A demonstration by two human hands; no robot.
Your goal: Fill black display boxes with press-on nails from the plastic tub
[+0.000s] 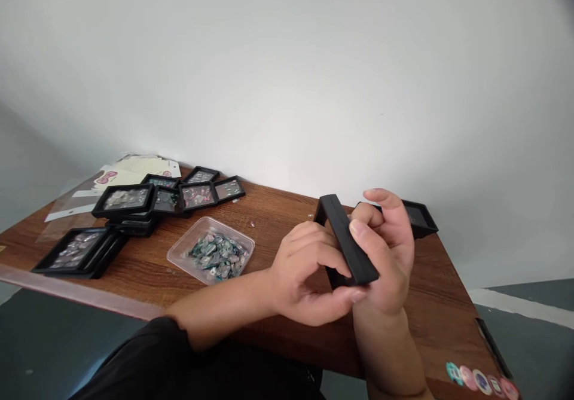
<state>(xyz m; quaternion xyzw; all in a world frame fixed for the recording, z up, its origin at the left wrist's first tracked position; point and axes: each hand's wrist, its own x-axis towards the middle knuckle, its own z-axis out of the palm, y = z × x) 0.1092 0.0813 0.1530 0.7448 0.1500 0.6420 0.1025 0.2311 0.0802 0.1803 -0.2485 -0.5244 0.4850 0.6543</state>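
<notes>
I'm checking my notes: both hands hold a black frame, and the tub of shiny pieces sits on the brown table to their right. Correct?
Wrong side: the head view shows the tub to their left. The left hand and right hand do hold a black frame.

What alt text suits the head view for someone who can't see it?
The left hand and right hand hold a black frame edge-on over a wood-grain table; to their left are a plastic tub of iridescent chips and filled display frames.
</notes>
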